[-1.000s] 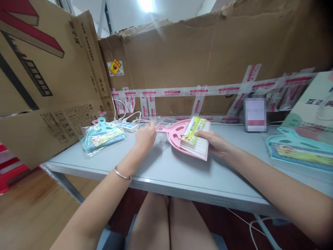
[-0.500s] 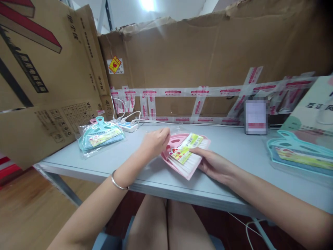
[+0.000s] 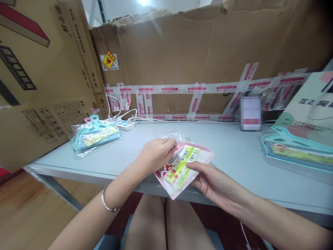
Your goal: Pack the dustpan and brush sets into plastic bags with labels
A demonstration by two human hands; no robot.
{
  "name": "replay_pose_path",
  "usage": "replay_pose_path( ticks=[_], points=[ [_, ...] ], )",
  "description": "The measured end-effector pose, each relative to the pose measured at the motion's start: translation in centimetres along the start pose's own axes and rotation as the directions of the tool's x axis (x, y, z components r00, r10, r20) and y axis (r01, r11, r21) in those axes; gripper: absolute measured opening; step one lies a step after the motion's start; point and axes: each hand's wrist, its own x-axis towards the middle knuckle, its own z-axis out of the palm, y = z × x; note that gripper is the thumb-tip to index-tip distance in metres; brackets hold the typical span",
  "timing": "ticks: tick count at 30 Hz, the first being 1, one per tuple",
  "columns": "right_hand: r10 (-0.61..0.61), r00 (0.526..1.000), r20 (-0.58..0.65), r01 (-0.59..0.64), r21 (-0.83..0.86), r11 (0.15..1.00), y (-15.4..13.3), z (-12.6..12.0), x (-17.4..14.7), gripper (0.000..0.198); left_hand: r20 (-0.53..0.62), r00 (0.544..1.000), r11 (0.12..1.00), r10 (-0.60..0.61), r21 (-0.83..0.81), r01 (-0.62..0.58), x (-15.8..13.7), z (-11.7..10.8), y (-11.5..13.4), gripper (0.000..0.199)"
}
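A pink dustpan-and-brush set with white bristles and a yellow-green label is held over the near edge of the grey table. My right hand grips it from below and from the right. My left hand pinches its upper left side, where a clear plastic bag lies crumpled just behind. A silver bangle sits on my left wrist.
A teal dustpan set in a clear bag lies at the left. More teal sets are stacked at the right. A white power strip with cables sits at the back. Cardboard walls enclose the table, with a blurred small box against them.
Both hands have drawn the pink set toward me, from the table's middle to its near edge, and turned it. My left hand has moved right onto it.
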Motion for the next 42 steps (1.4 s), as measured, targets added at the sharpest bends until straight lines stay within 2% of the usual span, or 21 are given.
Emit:
replay_pose_path(
  ticks=[5, 8, 11, 12, 13, 14, 15, 16, 17, 18, 19, 20, 21, 23, 25, 27, 31, 34, 39, 42],
  points=[
    [-0.004, 0.999, -0.035, 0.007, 0.078, 0.997, 0.4, 0.3, -0.1, 0.045, 0.013, 1.0, 0.997, -0.001, -0.082, 0.002, -1.1, -0.6, -0.1, 0.02],
    [-0.033, 0.997, -0.074, 0.042, 0.12, 0.992, 0.4, 0.4, -0.1, 0.048, 0.015, 0.999, 0.968, -0.046, -0.247, 0.049, -1.7, -0.9, -0.6, 0.014],
    [-0.062, 0.99, -0.123, 0.08, 0.144, 0.986, 0.3, 0.3, 0.0, 0.048, -0.113, 0.981, 0.899, -0.154, -0.428, 0.092, -2.0, -0.9, -1.3, 0.013],
    [-0.071, 0.989, -0.128, 0.089, 0.144, 0.985, 0.2, 0.3, 0.0, 0.047, -0.185, 0.95, 0.871, -0.25, -0.473, 0.137, -2.1, -0.7, -1.6, 0.013],
    [-0.076, 0.989, -0.126, 0.094, 0.143, 0.985, 0.2, 0.3, 0.0, 0.046, -0.245, 0.894, 0.826, -0.376, -0.525, 0.204, -2.1, -0.5, -1.9, 0.016],
    [-0.076, 0.99, -0.122, 0.094, 0.142, 0.985, 0.2, 0.2, 0.0, 0.045, -0.267, 0.812, 0.75, -0.519, -0.599, 0.282, -2.1, -0.2, -2.2, 0.022],
    [-0.073, 0.99, -0.117, 0.089, 0.142, 0.986, 0.2, 0.2, 0.0, 0.043, -0.231, 0.718, 0.628, -0.656, -0.694, 0.35, -2.0, 0.1, -2.5, 0.029],
    [-0.071, 0.991, -0.112, 0.087, 0.145, 0.986, 0.2, 0.2, -0.1, 0.043, -0.134, 0.633, 0.464, -0.762, -0.795, 0.391, -1.8, 0.4, -2.7, 0.033],
    [-0.076, 0.991, -0.107, 0.092, 0.15, 0.984, 0.3, 0.2, -0.2, 0.042, 0.0, 0.574, 0.276, -0.819, -0.876, 0.395, -1.6, 0.7, -2.8, 0.035],
    [-0.084, 0.991, -0.102, 0.1, 0.156, 0.983, 0.3, 0.3, -0.2, 0.043, 0.14, 0.545, 0.09, -0.826, -0.923, 0.373, -1.4, 0.9, -2.8, 0.033],
    [-0.095, 0.991, -0.098, 0.11, 0.16, 0.981, 0.3, 0.4, -0.3, 0.044, 0.265, 0.542, -0.074, -0.797, -0.935, 0.348, -1.2, 1.0, -2.6, 0.028],
    [-0.104, 0.99, -0.094, 0.119, 0.164, 0.979, 0.4, 0.5, -0.4, 0.045, 0.366, 0.556, -0.203, -0.746, -0.921, 0.334, -1.0, 1.1, -2.4, 0.022],
    [-0.11, 0.99, -0.09, 0.124, 0.168, 0.978, 0.4, 0.5, -0.5, 0.047, 0.443, 0.581, -0.291, -0.683, -0.895, 0.339, -0.8, 1.2, -2.1, 0.017],
    [-0.109, 0.989, -0.095, 0.125, 0.176, 0.976, 0.4, 0.7, -0.5, 0.047, 0.539, 0.641, -0.379, -0.547, -0.842, 0.384, -0.8, 1.3, -1.3, 0.012],
    [-0.109, 0.989, -0.105, 0.127, 0.19, 0.974, 0.4, 0.7, -0.4, 0.045, 0.547, 0.7, -0.392, -0.459, -0.832, 0.394, -1.1, 1.4, -0.5, 0.011],
    [-0.114, 0.987, -0.117, 0.136, 0.205, 0.969, 0.3, 0.6, -0.3, 0.043, 0.517, 0.737, -0.392, -0.435, -0.846, 0.362, -1.8, 1.4, 0.1, 0.013],
    [-0.138, 0.978, -0.156, 0.174, 0.248, 0.953, 0.3, 0.6, -0.1, 0.043, 0.517, 0.766, -0.413, -0.382, -0.837, 0.359, -3.0, 0.9, 1.4, 0.028],
    [-0.146, 0.977, -0.155, 0.182, 0.259, 0.948, 0.5, 0.9, -0.2, 0.044, 0.493, 0.793, -0.394, -0.356, -0.849, 0.351, -3.3, 0.5, 2.3, 0.045],
    [-0.122, 0.99, -0.07, 0.135, 0.238, 0.962, 0.5, 1.3, -0.5, 0.046, 0.471, 0.753, -0.33, -0.459, -0.878, 0.348, -3.4, 0.6, 2.8, 0.067],
    [-0.096, 0.993, -0.068, 0.107, 0.187, 0.976, -0.4, 0.6, -0.4, 0.036, 0.447, 0.74, -0.334, -0.502, -0.89, 0.311, -3.7, 0.6, 2.5, 0.077]
  ],
)
